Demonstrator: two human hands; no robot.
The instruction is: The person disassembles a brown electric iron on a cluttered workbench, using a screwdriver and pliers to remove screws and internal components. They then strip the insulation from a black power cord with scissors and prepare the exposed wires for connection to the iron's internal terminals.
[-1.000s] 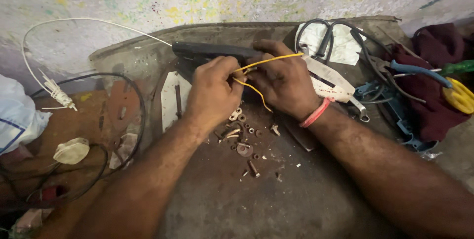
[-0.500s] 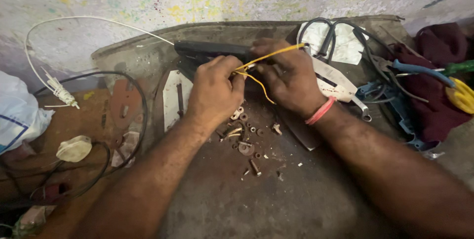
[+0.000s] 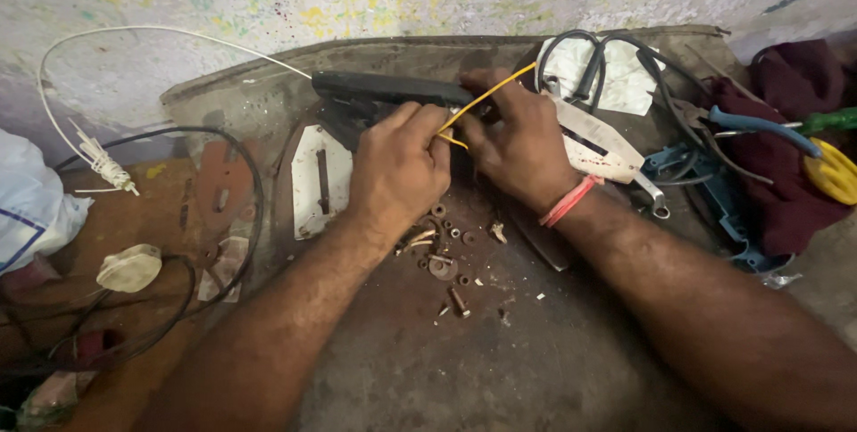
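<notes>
My left hand (image 3: 400,167) and my right hand (image 3: 518,142) meet over a dark, long appliance body (image 3: 384,88) that lies on a worn mat. Both hands pinch a thin yellow wire (image 3: 486,95) that rises from between the fingers toward the upper right. A red band (image 3: 569,201) circles my right wrist. Small screws and bits (image 3: 444,253) lie scattered just below the hands. What the fingertips touch under the wire is hidden.
A pale metal plate (image 3: 317,180) lies left of my hands. Black cable (image 3: 223,209) loops at left, a white cord (image 3: 98,160) beyond it. At right sit blue-handled pliers (image 3: 759,124), a yellow disc (image 3: 835,169), dark red cloth (image 3: 794,182) and a coiled black cord (image 3: 589,62).
The yellow wire's loop has been drawn in tighter between my hands, its free end now pointing straighter to the upper right. Both hands have stayed over the dark appliance body.
</notes>
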